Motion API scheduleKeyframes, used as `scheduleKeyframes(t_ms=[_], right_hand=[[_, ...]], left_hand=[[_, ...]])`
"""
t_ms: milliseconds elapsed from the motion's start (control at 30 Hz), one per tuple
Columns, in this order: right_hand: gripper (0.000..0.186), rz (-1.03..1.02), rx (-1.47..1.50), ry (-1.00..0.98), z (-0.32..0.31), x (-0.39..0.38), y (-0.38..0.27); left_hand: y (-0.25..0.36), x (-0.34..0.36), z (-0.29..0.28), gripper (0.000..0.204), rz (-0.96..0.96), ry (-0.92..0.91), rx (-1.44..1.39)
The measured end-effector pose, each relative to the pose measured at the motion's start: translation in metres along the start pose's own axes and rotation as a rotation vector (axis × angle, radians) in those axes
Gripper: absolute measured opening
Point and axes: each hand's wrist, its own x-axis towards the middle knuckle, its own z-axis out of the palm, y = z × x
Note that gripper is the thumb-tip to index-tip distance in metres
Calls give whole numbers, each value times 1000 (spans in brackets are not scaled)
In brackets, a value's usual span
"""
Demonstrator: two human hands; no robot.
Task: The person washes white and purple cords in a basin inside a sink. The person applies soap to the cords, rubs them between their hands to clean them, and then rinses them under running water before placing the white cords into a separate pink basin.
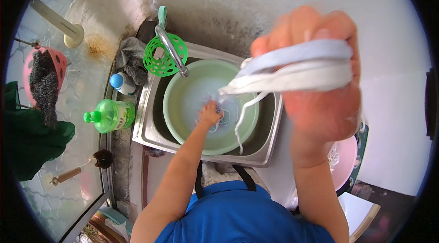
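Two hands look midway through washing: the right hand (320, 110), at two o'clock from the green basin (167, 106), clenches raised white straps (297, 79); thin strands (222, 120) in cloudy water (187, 99) apparently await, the left hand (210, 114) beside them, fingers spread, grip unclear.

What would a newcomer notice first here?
Probably the raised right hand, large at upper right, holding white and pale-blue fabric strips. Below and left, the left hand is in a round pale-green plastic basin, set in a steel sink. A perforated bright-green plastic piece hangs by the curved metal tap.
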Motion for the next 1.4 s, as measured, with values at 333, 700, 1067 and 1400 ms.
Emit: scheduleKeyframes(t_ms=[333, 700, 1067, 1400], right_hand=[[26, 539, 83, 91, -65, -66, 189], [46, 832, -1113, 200, -147, -175, 421], [23, 519, -810, -90, -7, -199, 352], [41, 486, -1403, 374, -102, -181, 418]], left_hand=[[18, -81, 25, 53, 308, -153, -361], [-55, -47, -46, 57, -519, 543, -1731], [-113, 2, -47, 44, 466, -288, -2195], [-34, -31, -85, 38, -498, 197, -1711]])
